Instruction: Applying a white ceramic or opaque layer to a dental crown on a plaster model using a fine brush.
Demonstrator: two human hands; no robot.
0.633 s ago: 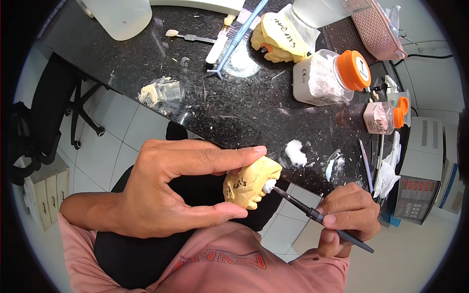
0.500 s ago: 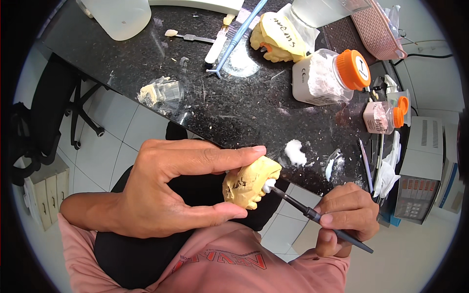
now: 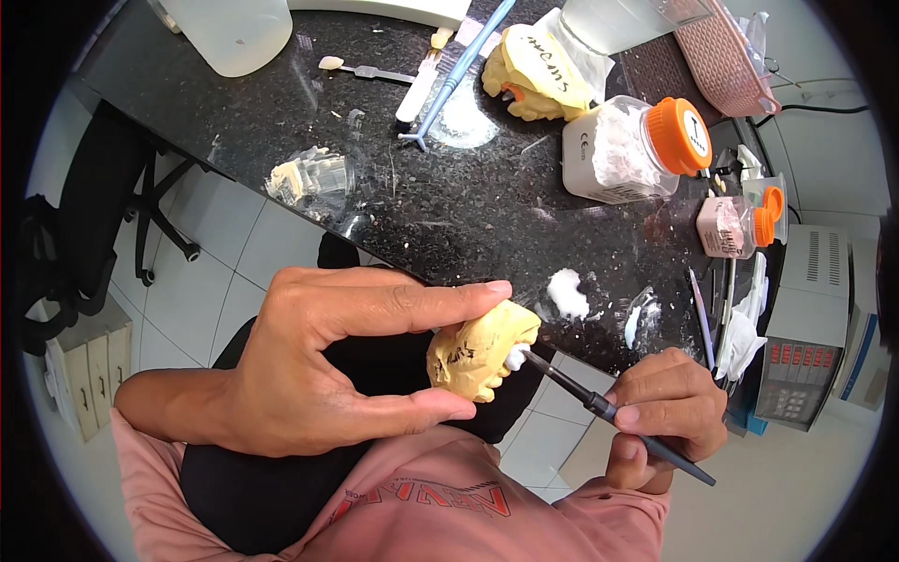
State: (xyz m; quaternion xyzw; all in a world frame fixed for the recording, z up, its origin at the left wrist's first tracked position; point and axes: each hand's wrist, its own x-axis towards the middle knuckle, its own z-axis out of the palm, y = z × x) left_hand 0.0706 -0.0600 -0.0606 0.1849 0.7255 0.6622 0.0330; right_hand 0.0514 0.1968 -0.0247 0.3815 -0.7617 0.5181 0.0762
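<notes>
My left hand point(image 3: 328, 361) grips a yellow plaster dental model point(image 3: 478, 351) between thumb and index finger, held over my lap in front of the counter edge. White material point(image 3: 516, 356) sits on the model's tooth row at its right side. In my right hand point(image 3: 670, 412) is a slim dark-handled brush point(image 3: 599, 405), pinched between thumb and fingers. Its tip touches or lies very close to the white material. A small white heap of powder or paste point(image 3: 567, 294) lies on the counter just beyond the model.
A dark speckled counter point(image 3: 449, 215) spans the far side. On it stand a large orange-lidded powder jar point(image 3: 623, 150), smaller orange-lidded jars point(image 3: 726, 227), another yellow dental model point(image 3: 534, 75), a blue forked stick point(image 3: 454, 80) and a pink basket point(image 3: 726, 56). A black chair point(image 3: 117, 187) is at left.
Both hands, the model and the brush stay almost in place. The brush tip has shifted very slightly at the white material.
</notes>
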